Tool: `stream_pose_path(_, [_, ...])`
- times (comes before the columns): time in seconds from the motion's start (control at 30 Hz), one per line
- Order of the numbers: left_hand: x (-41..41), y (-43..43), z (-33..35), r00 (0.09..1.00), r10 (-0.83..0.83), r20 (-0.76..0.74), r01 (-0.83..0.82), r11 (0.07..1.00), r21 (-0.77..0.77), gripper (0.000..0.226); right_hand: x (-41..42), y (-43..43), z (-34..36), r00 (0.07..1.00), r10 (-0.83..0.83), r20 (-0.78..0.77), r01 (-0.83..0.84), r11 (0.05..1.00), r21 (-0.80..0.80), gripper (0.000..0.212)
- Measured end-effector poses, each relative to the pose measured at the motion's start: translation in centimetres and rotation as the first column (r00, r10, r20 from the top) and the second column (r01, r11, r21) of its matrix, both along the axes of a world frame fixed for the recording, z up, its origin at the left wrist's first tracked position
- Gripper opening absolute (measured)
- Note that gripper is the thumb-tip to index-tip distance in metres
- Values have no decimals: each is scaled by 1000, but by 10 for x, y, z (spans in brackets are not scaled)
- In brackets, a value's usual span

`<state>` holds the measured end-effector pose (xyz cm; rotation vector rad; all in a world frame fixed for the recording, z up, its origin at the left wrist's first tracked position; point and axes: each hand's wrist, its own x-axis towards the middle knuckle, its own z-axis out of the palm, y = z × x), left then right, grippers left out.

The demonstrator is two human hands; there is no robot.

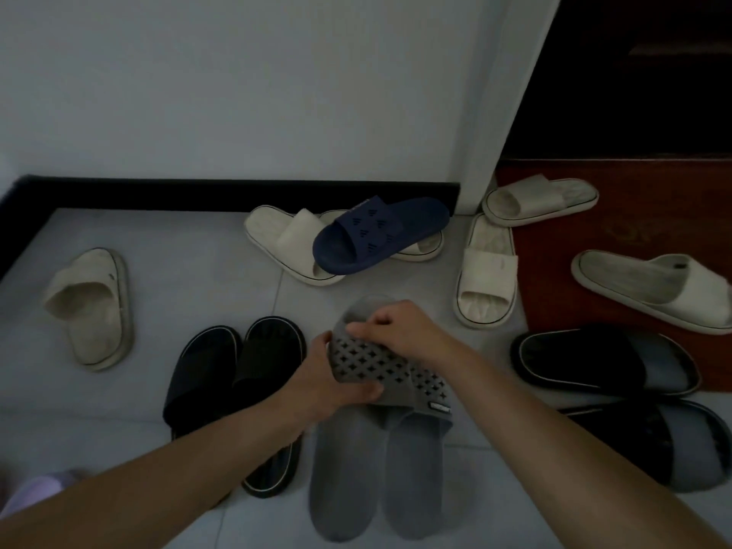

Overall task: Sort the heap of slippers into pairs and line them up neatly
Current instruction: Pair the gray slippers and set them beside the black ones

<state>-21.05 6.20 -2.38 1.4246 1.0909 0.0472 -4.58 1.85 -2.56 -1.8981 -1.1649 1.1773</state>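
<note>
Both hands [358,360] grip the grey slippers [380,441] by their straps

Both arms bare & stretched fwd: left forearm [178,477] comes in from the bottom-left corner, right forearm [554,429] from bottom-right, wrists converging at centre. My left hand [332,374] is curled round the left edge of the strap of a grey slipper [396,368], thumb on the near side. My right hand [400,330] sits knuckles-up on top, fingers bent & pinching the strap's far edge, v. close to the left.
</note>
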Motion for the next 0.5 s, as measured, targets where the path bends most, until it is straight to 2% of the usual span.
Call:
stream_pose_path(0.07, [-15, 5, -4, 994, 109, -12, -109, 994, 7, 99, -14, 14, -3, 996, -38, -79, 39, 999, 17, 37])
stream_pose_path(0.13, [-28, 9, -8, 978, 210, -23, -211, 976, -55, 92, -16, 22, -12, 978, -169, -125, 173, 985, 23, 31])
stream_pose_path(0.17, [-33, 11, -11, 972, 233, -34, -235, 970, -70, 90, -13, 22, -20, 975, -216, -43, 216, 976, -6, 32])
stream_pose_path(0.2, [-37, 14, -14, 969, 244, -48, -247, 966, -75, 89, -9, 18, -29, 973, -196, 122, 206, 976, -75, 36])
stream_pose_path(0.27, [-41, 16, -19, 967, 242, -73, -249, 963, -99, 89, -5, -1, -50, 905, 3, 426, 125, 954, -272, 45])
stream_pose_path(0.3, [-40, 15, -22, 968, 237, -77, -246, 960, -134, 88, -5, -11, -59, 874, 90, 477, 82, 941, -327, 46])
stream_pose_path(0.43, [-24, 7, -43, 972, 224, -72, -235, 939, -252, 78, 6, -34, -73, 901, 131, 413, 7, 949, -316, 27])
stream_pose_path(0.5, [-13, 0, -54, 973, 223, -55, -230, 932, -280, 72, 19, -38, -71, 929, 116, 353, 6, 946, -325, 26])
